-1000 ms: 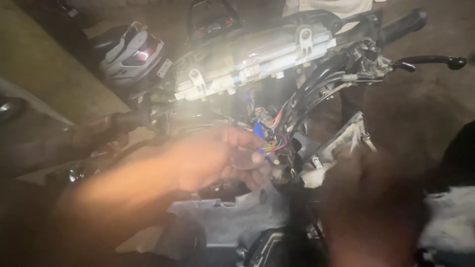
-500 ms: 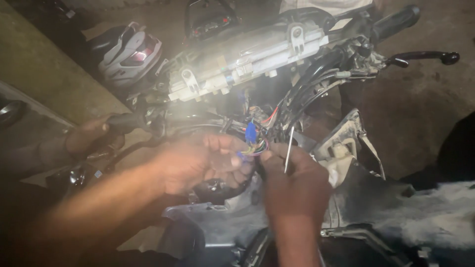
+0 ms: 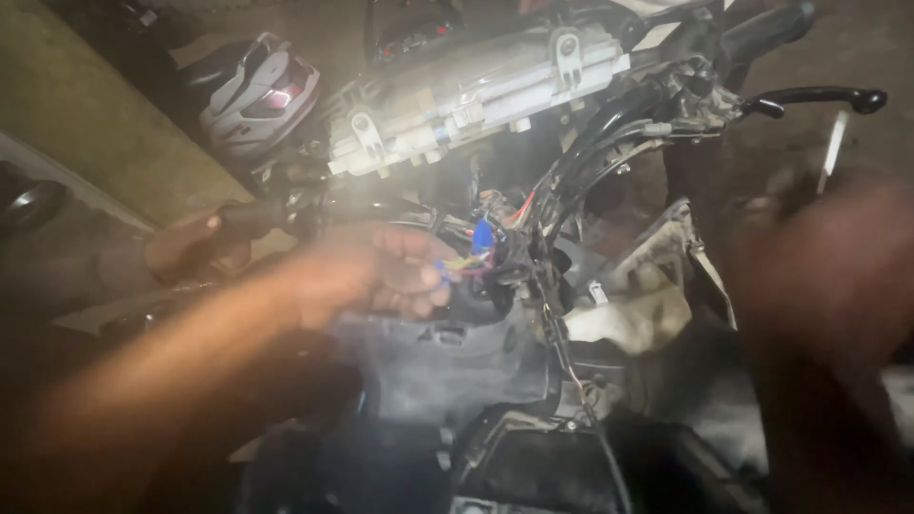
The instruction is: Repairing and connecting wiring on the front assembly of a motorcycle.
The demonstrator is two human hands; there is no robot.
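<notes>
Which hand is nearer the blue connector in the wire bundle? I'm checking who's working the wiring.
Left. The left hand has its fingertips beside the blue connector, at the coloured wires. The right hand is blurred, well off to the right, holding a thin tool.

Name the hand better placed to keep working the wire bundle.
Left. The left hand has its fingers at the coloured wires. The right hand is blurred, off to the side, holding a thin tool.

the left hand [image 3: 367,276] reaches forward with fingers curled and pinched together, while the blurred right hand [image 3: 838,257] hangs raised, well apart to its right.
</notes>
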